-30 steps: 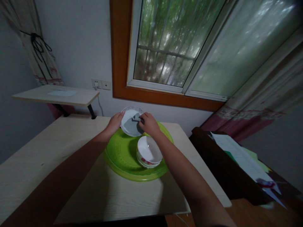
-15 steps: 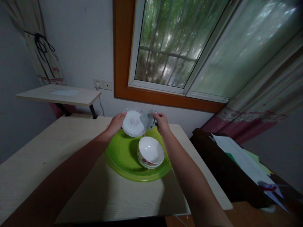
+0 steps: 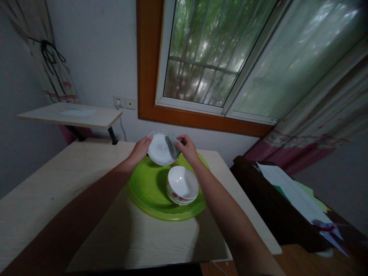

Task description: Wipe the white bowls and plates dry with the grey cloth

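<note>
My left hand [image 3: 140,148] grips the left rim of a white plate [image 3: 159,148] with a faint floral pattern, thumb on its upper face. The plate is tilted toward me above the far part of a round green tray [image 3: 143,184]. In my right hand [image 3: 186,146] is a bunched grey cloth [image 3: 171,147], which lies against the plate's right side. Below the plate, on the tray's right half, stands a stack of white bowls [image 3: 183,184] with red flower decoration. How many bowls are stacked I cannot tell.
The tray rests on a pale wooden table [image 3: 100,230]. A small raised shelf [image 3: 71,115] stands at the table's far left. To the right is a dark cabinet [image 3: 276,207] with papers [image 3: 293,191] on it. A window [image 3: 207,57] and wall sockets [image 3: 124,102] are behind.
My right hand has moved left with the cloth, bringing it further over the plate's right side. My left hand and the plate have hardly moved.
</note>
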Demonstrator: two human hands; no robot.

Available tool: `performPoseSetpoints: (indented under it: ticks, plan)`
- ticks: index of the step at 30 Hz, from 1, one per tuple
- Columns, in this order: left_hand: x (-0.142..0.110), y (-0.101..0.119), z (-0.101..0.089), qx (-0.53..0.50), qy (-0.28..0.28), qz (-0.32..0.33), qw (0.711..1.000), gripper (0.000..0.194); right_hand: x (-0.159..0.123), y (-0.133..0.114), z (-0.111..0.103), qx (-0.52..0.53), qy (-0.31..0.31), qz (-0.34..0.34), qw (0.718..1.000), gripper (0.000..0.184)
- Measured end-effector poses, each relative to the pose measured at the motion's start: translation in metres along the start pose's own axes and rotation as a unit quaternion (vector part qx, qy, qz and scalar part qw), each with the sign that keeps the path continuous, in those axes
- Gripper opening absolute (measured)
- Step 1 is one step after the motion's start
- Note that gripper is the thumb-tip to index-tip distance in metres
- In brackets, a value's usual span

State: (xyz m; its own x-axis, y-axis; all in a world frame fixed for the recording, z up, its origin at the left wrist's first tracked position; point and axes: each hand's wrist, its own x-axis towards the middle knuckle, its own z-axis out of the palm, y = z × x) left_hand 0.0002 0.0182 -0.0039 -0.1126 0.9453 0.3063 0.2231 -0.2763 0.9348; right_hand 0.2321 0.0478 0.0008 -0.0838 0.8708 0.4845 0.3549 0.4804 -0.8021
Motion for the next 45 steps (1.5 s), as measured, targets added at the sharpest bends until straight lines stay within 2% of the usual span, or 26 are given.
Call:
performPoseSetpoints:
  ticks: [2, 4, 6, 11, 13, 16, 22, 26, 31, 35, 39, 42, 45]
  plan:
    - [0.000, 0.001, 0.000, 0.005, -0.002, 0.000, 1.000, 0.053, -0.006, -0.003, 0.006, -0.029, -0.128, -0.027, 0.991, 0.028]
    - [-0.001, 0.002, 0.000, 0.011, -0.002, -0.002, 1.000, 0.052, -0.010, -0.007, 0.009, -0.074, -0.212, -0.062, 0.972, 0.023]
    - [0.000, 0.002, 0.000, 0.014, 0.000, -0.003, 1.000, 0.052, -0.012, -0.012, 0.009, -0.112, -0.248, -0.100, 0.957, 0.025]
    - [0.000, 0.003, 0.001, 0.009, -0.007, 0.000, 1.000, 0.052, -0.014, -0.024, 0.013, -0.176, -0.291, -0.221, 0.914, 0.037]
    - [-0.002, 0.003, 0.002, 0.011, -0.022, 0.007, 1.000, 0.051, -0.016, -0.028, 0.018, -0.210, -0.295, -0.252, 0.897, 0.041]
    - [-0.003, 0.004, 0.005, 0.016, -0.043, 0.013, 0.999, 0.050, -0.018, -0.032, 0.021, -0.274, -0.266, -0.269, 0.884, 0.046]
    - [-0.001, 0.002, 0.004, 0.043, -0.050, 0.001, 0.998, 0.061, -0.021, -0.042, 0.009, -0.408, -0.157, -0.202, 0.876, 0.050]
    - [-0.001, 0.003, 0.001, 0.048, -0.013, 0.002, 0.999, 0.061, -0.021, -0.048, 0.003, -0.464, -0.121, -0.149, 0.865, 0.052]
    - [0.001, 0.004, -0.006, 0.074, 0.049, 0.007, 0.996, 0.060, -0.021, -0.051, 0.004, -0.513, -0.149, -0.087, 0.841, 0.066]
    - [0.005, -0.001, -0.009, 0.079, 0.079, 0.009, 0.994, 0.058, -0.021, -0.050, 0.002, -0.485, -0.215, -0.121, 0.839, 0.063]
    - [0.007, -0.006, -0.007, 0.024, 0.082, 0.007, 0.996, 0.057, -0.021, -0.046, -0.002, -0.356, -0.290, -0.176, 0.871, 0.053]
    - [0.006, -0.006, -0.004, -0.022, 0.060, 0.003, 0.998, 0.058, -0.021, -0.044, 0.000, -0.254, -0.322, -0.183, 0.893, 0.048]
    - [0.004, -0.003, -0.001, -0.041, 0.019, -0.001, 0.999, 0.062, -0.022, -0.044, 0.007, -0.199, -0.336, -0.195, 0.900, 0.047]
